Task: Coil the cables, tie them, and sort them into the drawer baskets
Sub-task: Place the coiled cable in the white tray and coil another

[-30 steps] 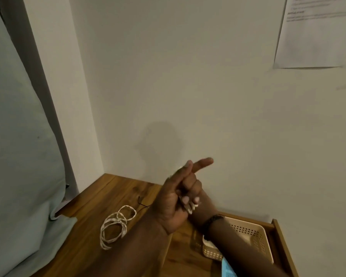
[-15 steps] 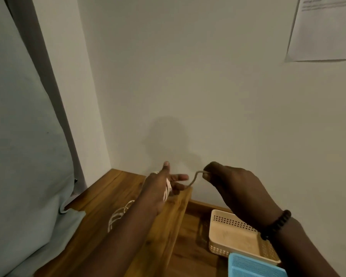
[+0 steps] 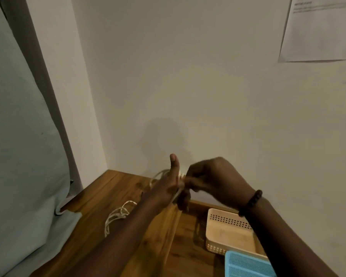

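Above the wooden desktop, close to the wall, your left hand stands thumb-up as a former, and a thin white cable loops around it. The upright thumb probably keeps the turns from slipping off. How the remaining left fingers lie cannot be told, since they are hidden behind the palm and the other hand. Your right hand, bracelet at the wrist, has its fingers curled and pinches the cable's free run just beside the left palm, apparently to lay the next turn under tension. The step in hand is judged to be coiling; tying and sorting remain.

Count: two cables are visible, the one on your hand and a second white cable lying as a loose bundle on the desktop, partly behind your left forearm. Two baskets show in the open drawer: a beige basket, with nothing visible in its exposed part, and in front of it a blue basket, cut off by the frame edge.
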The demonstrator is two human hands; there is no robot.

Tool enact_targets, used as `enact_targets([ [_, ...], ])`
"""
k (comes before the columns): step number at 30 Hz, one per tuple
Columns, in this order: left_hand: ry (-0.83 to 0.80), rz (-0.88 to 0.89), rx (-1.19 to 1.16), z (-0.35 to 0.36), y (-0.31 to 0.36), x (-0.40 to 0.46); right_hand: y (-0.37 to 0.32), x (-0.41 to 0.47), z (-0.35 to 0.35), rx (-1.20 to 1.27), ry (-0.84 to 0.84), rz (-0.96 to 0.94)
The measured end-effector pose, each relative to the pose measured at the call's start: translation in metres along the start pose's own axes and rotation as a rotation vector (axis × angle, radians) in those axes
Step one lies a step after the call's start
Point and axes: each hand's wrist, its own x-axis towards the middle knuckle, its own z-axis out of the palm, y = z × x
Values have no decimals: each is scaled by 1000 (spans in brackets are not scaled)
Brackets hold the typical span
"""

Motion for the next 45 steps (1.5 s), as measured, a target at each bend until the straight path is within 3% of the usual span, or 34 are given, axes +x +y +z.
enact_targets([
  [2,-314,39,-226,8,-2,-9,19,12,-6,164,182,115],
  [5,-459,97,-405,18,0,-21,38,23,2,396,285,280],
  [10,-165,297,-367,25,4,-18,39,5,44,889,117,340],
  [12,-95,271,-350,20,1,-14,42,-4,54,893,106,360],
  [16,72,161,-197,10,-3,-13,43,-12,53,1326,54,569],
  [20,89,158,-252,14,-3,-12,17,-13,61,1302,-70,566],
  [26,-132,52,-633,4,-1,-15,-7,-9,77,1529,67,590],
  [31,-282,154,-592,3,1,-16,-13,-7,82,1500,180,531],
  [38,-405,183,-583,-3,3,-17,-11,-10,78,1418,132,439],
  [42,-446,177,-581,-2,2,-20,-14,-13,72,1568,71,403],
  [45,-470,216,-550,-1,5,-19,-9,-13,68,1582,128,391],
])
